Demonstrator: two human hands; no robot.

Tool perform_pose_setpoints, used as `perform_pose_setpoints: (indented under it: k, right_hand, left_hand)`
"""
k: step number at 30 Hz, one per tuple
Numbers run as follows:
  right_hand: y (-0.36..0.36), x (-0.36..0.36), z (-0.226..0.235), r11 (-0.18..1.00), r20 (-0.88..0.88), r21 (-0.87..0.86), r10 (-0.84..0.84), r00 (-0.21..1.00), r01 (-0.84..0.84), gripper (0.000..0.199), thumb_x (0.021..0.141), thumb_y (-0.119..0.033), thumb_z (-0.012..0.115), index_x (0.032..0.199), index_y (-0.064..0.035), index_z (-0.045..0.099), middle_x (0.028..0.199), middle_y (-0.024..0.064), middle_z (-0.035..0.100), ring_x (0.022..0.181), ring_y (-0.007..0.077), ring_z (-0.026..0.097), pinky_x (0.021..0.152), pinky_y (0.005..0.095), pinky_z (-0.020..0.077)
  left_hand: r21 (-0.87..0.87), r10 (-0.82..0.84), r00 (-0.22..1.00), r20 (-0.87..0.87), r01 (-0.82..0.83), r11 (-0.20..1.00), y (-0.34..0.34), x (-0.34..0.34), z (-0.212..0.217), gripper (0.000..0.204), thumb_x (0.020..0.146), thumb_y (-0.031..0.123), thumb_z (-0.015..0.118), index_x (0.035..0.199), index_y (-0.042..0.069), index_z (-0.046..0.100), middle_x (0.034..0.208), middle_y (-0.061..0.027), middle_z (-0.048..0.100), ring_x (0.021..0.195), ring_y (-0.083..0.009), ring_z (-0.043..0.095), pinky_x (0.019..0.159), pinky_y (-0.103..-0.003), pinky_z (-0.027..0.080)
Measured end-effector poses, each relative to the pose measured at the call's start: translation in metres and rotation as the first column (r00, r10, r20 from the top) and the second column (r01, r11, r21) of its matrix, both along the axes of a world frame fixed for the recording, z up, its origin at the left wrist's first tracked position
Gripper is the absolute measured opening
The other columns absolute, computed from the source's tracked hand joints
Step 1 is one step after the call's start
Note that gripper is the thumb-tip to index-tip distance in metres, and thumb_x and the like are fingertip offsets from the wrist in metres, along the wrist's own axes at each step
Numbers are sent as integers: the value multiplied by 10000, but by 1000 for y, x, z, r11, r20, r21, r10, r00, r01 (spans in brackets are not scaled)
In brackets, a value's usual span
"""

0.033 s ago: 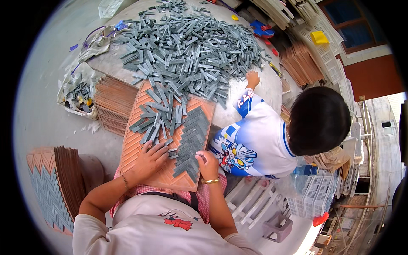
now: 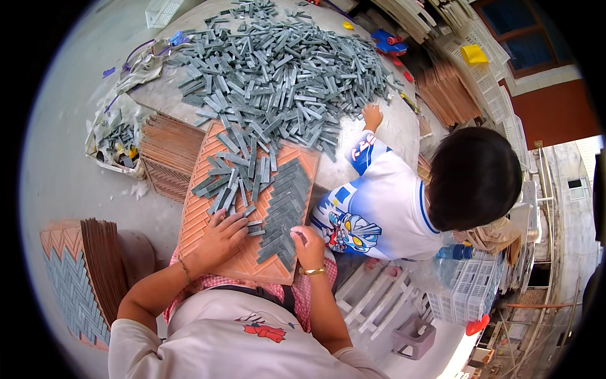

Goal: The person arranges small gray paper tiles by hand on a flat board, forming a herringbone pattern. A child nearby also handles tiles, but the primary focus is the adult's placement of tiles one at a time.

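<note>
An orange grooved mould tray [image 2: 196, 224] rests on my lap. Dark grey stone strips [image 2: 285, 211] fill its right part in a herringbone pattern, and loose grey strips [image 2: 243, 170] lie heaped across its upper middle. My left hand [image 2: 225, 237] lies on the tray, fingers stretched toward the nearest loose strips and touching them. Beside the lower right edge of the laid pattern, my right hand [image 2: 308, 247] is closed, thumb and fingers pressed together. Whatever it may hold is hidden or too small to name.
A big pile of grey strips [image 2: 284, 69] covers the table ahead. Another person [image 2: 391, 196] leans in at right, one hand on the tabletop. Stacked orange trays [image 2: 167, 148] stand at left, more with laid strips [image 2: 72, 290] lower left. White crates [image 2: 464, 294] stand right.
The other person's hand and head have shifted very slightly. Both my hands stay in practically the same place.
</note>
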State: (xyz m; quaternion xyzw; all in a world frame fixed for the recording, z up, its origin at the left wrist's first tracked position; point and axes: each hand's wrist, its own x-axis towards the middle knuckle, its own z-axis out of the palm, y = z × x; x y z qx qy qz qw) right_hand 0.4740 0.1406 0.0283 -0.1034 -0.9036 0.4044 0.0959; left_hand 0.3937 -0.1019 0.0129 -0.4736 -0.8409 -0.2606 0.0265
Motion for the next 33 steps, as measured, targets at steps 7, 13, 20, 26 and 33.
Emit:
perform_pose_setpoints:
  k: [7,13,20,26,33]
  right_hand:
    - [-53,-12,-8,950,-162,206,272,949,-237,248,730,-52,691,967,-46,616,983,101,614,879,296,601,764,364,491]
    - [-57,-21,-4,940,-59,150,317,947,-306,178,735,-49,679,895,-29,604,903,115,606,790,284,612,700,367,498]
    - [-77,20,1,971,198,-146,217,956,-190,150,754,-63,660,883,-22,597,798,136,606,659,275,623,586,354,496]
    - [-87,23,1,962,198,125,214,956,-241,205,751,-107,692,881,-33,552,779,133,586,679,314,608,600,381,499]
    - [-90,7,7,945,121,46,317,941,-324,344,745,-119,699,1060,-62,573,948,134,595,803,324,613,670,381,510]
  left_hand:
    - [75,-39,998,43,35,997,-21,-11,2,251,773,119,640,1012,50,601,1176,-93,573,1183,-266,496,1011,-452,365]
    - [229,96,986,140,-126,965,-30,-7,10,258,733,37,663,987,32,616,1143,-110,595,1146,-303,526,977,-433,416]
    - [351,231,925,302,-333,875,-47,17,7,242,706,-34,676,934,33,633,1027,-115,637,1004,-306,594,860,-397,482]
    - [339,186,893,410,-339,878,-42,34,14,199,733,-32,666,922,25,641,992,-114,648,928,-281,618,798,-363,500]
    - [311,225,841,491,-411,857,-50,34,8,162,752,-47,633,902,15,630,922,-119,661,869,-282,631,772,-354,503]
